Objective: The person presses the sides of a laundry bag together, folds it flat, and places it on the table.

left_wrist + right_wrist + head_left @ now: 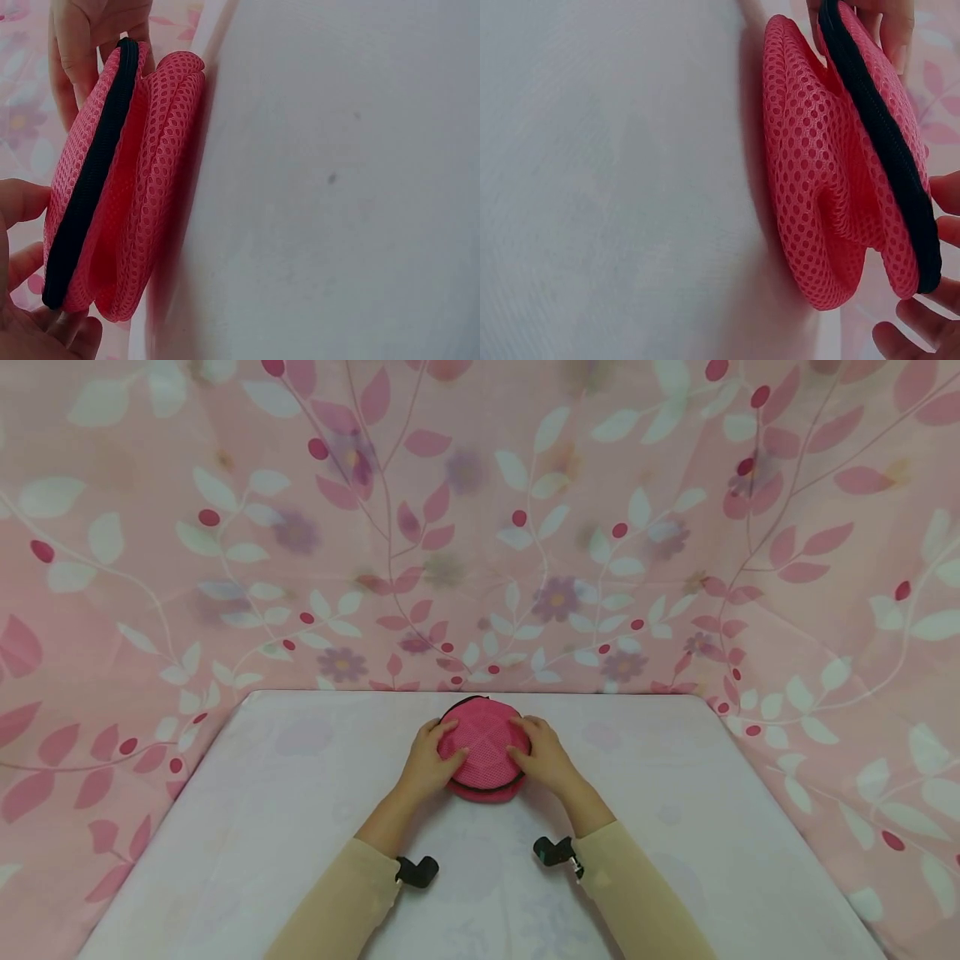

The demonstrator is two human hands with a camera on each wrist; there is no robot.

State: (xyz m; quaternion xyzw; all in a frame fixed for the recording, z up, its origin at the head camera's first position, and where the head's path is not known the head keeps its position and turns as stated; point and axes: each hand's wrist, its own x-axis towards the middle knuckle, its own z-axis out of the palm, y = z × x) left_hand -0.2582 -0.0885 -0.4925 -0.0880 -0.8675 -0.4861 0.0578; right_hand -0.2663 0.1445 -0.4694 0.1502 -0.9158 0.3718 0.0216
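Near the far middle of the table sits a round pink mesh bag (483,745) with a black zipper band around its upper part. My left hand (431,764) grips its left side, thumb and fingers spread over the top and edge. On the opposite side my right hand (547,753) holds the rim in much the same way. Seen from the left wrist, the mesh bag (161,157) has a soft folded lower layer resting on the table, with a gap under the zippered upper part. In the right wrist view the black zipper (889,142) runs along the edge between the hands.
A white cloth with faint flowers covers the table (300,793). Behind and at both sides hangs a pink curtain (480,527) printed with leaves and berries. Small black wrist cameras (417,871) sit at both sleeve cuffs.
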